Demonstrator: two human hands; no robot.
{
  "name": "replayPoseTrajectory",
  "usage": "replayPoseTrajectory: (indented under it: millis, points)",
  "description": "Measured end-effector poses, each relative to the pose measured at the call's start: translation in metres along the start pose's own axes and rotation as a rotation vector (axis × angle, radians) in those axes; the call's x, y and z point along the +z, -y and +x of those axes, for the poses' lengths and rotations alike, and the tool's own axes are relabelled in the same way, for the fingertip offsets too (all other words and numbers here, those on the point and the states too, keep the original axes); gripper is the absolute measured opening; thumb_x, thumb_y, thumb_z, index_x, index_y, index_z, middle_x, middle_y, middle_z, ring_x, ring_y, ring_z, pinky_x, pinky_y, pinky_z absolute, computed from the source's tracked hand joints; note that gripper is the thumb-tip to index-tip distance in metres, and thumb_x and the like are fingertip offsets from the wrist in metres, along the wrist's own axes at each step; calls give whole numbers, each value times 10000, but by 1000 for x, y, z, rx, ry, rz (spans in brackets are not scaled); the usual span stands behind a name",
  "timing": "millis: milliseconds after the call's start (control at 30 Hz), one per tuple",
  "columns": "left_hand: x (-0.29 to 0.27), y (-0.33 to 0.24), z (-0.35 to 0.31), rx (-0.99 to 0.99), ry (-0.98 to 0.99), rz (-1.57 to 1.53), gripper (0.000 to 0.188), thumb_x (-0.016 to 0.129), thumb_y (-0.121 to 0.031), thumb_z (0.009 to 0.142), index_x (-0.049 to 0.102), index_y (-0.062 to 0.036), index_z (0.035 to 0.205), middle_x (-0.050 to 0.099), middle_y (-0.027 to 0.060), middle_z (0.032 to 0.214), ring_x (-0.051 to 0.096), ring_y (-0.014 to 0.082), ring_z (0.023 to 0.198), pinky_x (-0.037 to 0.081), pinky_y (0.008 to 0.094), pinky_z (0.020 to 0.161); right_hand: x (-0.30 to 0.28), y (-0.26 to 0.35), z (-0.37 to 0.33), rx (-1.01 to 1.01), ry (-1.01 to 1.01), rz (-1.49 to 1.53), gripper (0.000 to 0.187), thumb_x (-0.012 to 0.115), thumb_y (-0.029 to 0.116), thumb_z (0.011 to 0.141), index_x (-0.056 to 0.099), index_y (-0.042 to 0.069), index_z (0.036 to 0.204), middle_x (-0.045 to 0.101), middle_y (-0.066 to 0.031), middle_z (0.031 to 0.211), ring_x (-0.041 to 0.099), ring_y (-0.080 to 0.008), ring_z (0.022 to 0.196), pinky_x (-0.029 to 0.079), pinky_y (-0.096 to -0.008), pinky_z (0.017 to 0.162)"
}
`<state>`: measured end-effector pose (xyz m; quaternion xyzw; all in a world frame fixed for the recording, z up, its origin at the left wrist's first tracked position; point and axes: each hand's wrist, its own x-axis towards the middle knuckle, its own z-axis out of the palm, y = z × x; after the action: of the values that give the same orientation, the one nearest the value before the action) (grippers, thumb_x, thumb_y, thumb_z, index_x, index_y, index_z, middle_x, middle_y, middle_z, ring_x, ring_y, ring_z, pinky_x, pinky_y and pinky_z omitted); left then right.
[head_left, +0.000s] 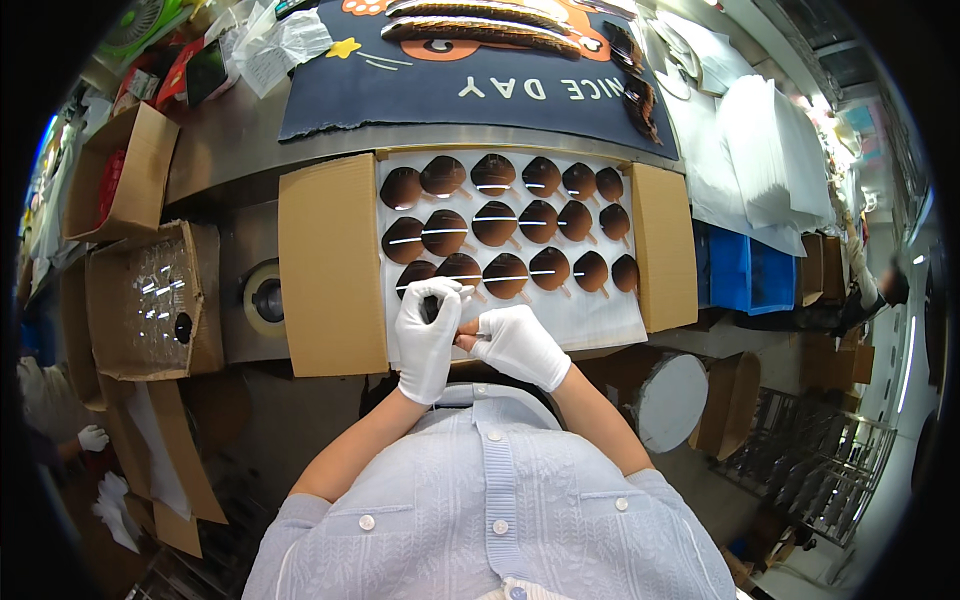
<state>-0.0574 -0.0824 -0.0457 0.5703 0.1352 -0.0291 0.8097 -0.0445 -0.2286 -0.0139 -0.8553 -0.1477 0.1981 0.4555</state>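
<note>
Both my hands wear white gloves and meet over the near edge of an open cardboard box (330,265). My left hand (425,345) is closed around a small dark piece (430,308), mostly hidden by its fingers. Beside it, my right hand (525,345) pinches with bare fingertips; what lies between them is too small to make out. Inside the box, brown gradient sunglass lenses (494,224) lie in three rows on white paper (600,325), many with small clear tabs. My left fingers partly cover the nearest row's left end.
Beyond the box, a dark printed mat (350,100) carries long stacks of lenses (480,35). A tape roll (265,298) and a carton (150,300) stand left. White sheets (760,150) and a blue bin (770,275) are right. Another person's gloved hand (93,438) shows far left.
</note>
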Motion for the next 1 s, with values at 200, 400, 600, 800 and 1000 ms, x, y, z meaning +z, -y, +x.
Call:
replayPoseTrajectory:
  millis: [200,400,600,800,1000]
  points:
    - [-17,-34,16,326,-88,36,318,465,-111,1032,483,21,1321,515,115,1348,485,190,1269,346,357,1128,6,5,-8,239,-22,146,136,765,123,828,760,6,895,711,-149,722,637,-119,596,519,-257,599]
    - [-40,-69,42,513,-160,47,303,461,-16,1013,477,10,1314,474,140,1410,483,201,1293,370,352,1108,24,5,-4,-29,-99,-438,160,750,231,795,773,80,843,689,-115,702,673,-279,637,540,-351,608]
    - [-44,-53,33,421,-2,259,336,577,59,925,536,-9,1251,555,102,1292,631,120,996,520,267,861,-24,-22,-35,107,-54,-862,201,699,348,837,779,170,789,676,-94,648,674,-269,597,520,-371,559]
    - [-45,-30,15,563,249,797,352,723,50,798,642,-47,1127,637,86,989,612,150,724,518,278,690,-88,-68,-86,289,-158,-1025,224,738,383,791,784,169,748,670,-106,644,674,-278,596,525,-378,564]
    - [-20,-22,10,502,470,1188,422,820,-149,725,664,-94,1114,620,78,925,633,243,759,521,349,666,-124,-100,-117,485,-307,-995,200,756,345,772,729,150,734,685,-92,690,686,-284,664,539,-401,621]
